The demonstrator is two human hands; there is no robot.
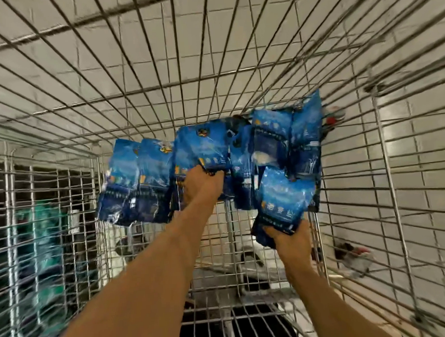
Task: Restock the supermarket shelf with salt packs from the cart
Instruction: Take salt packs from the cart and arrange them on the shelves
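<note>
Inside the wire cart [386, 159], both hands grip blue salt packs [155, 179].

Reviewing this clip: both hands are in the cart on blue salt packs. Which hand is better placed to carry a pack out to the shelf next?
Probably the right hand: it grips one salt pack already lifted apart from the row. The left hand grips the lower edge of a pack wedged among the others.

Head camera looks down, close, into cart [237, 85].
</note>
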